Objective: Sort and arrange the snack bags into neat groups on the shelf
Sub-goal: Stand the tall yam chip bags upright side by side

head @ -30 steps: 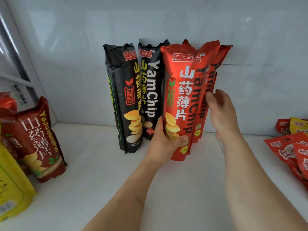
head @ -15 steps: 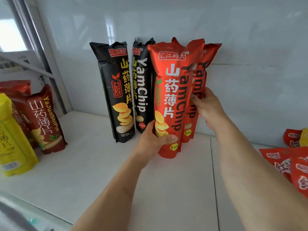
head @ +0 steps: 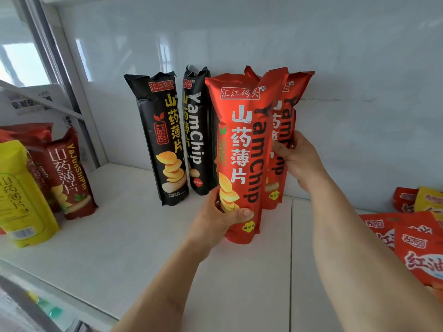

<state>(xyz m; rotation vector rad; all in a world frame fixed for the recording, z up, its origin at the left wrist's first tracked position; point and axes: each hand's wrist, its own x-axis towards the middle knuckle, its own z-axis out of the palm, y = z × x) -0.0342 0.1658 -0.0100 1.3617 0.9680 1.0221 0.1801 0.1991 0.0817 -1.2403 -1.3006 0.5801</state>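
Observation:
A tall red yam chip bag (head: 242,144) stands at the front of the white shelf (head: 134,236). My left hand (head: 217,221) grips its lower part, thumb across the front. Just behind it stand two more red yam chip bags (head: 282,121) against the back wall; my right hand (head: 299,161) holds their right side, fingers curled round their edge. To the left, two black yam chip bags (head: 165,140) stand upright side by side.
A yellow bag (head: 21,197) and dark red yam chip bags (head: 69,173) lean at the far left. Flat red and yellow packets (head: 412,238) lie at the right edge. A metal upright (head: 60,75) rises at the left.
My view has shifted right and back, so the bags sit further left in view. Both hands keep their hold; the front red bag has moved slightly forward of the others.

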